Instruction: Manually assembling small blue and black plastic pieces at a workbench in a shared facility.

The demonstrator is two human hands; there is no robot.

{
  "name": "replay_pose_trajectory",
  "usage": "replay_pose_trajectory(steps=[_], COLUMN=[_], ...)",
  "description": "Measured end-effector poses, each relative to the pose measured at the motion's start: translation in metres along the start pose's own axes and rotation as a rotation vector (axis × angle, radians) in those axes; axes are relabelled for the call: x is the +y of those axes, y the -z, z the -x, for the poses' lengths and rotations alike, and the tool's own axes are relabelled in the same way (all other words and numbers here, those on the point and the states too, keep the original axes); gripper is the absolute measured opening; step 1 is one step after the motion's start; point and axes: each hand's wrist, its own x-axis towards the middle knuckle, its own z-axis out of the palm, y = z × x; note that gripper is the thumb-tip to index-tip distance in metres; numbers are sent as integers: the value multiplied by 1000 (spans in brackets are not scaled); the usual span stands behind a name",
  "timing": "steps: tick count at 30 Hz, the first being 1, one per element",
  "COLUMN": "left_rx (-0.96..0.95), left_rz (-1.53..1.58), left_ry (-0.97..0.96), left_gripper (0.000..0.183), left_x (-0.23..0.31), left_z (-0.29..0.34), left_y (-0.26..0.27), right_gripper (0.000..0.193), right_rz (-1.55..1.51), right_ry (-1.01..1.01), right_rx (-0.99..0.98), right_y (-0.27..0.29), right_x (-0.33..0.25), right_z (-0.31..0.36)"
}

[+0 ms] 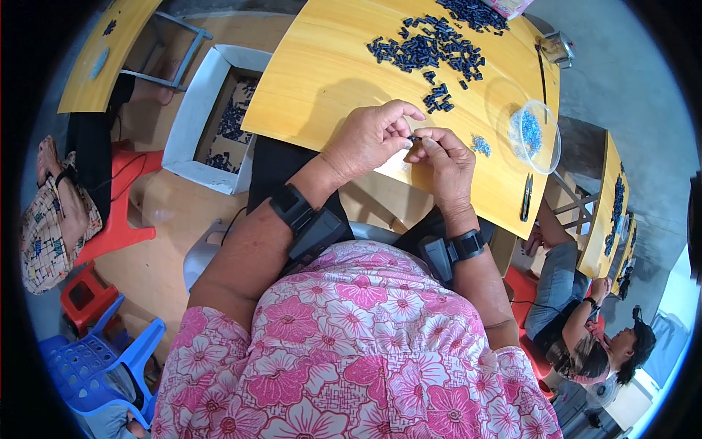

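Over the near edge of the table, my left hand point(371, 139) and my right hand point(447, 162) meet with fingertips pinched. Between them is a small dark part point(414, 138) with a hint of blue, mostly covered by the fingers. Small black cylindrical parts point(431, 47) lie in a loose heap farther up the table, with a few nearer my hands. Right of my right hand is a little pile of light blue pieces point(480, 145). Beyond it stands a clear plastic bowl point(556, 150) with more blue pieces inside. Black tweezers point(526, 197) lie near the table's right edge.
The yellow wooden table point(292, 95) has a metal cup point(559, 50) at its far right corner. A white box point(179, 146) holding black parts sits on the floor at left. Red stools point(121, 197) and a blue chair point(95, 366) stand around; other people sit at both sides.
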Motion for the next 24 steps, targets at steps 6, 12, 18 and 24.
replay_pose_trajectory(steps=[6, 12, 18, 24], left_rx=[2, 4, 0, -4], left_rz=[16, 0, 1, -10], left_ry=[-17, -12, 6, -6], left_gripper=[39, 40, 40, 41], left_x=[-3, -3, -1, -2], left_z=[0, -1, -1, 0], left_y=[-1, -1, -1, -2], right_gripper=[12, 12, 11, 10], right_rz=[-82, -72, -57, -21], right_ry=[-78, -68, -46, -37], right_rx=[9, -19, -35, -25], right_y=[0, 4, 4, 5], right_x=[-9, -4, 0, 6], right_z=[-2, -5, -6, -5])
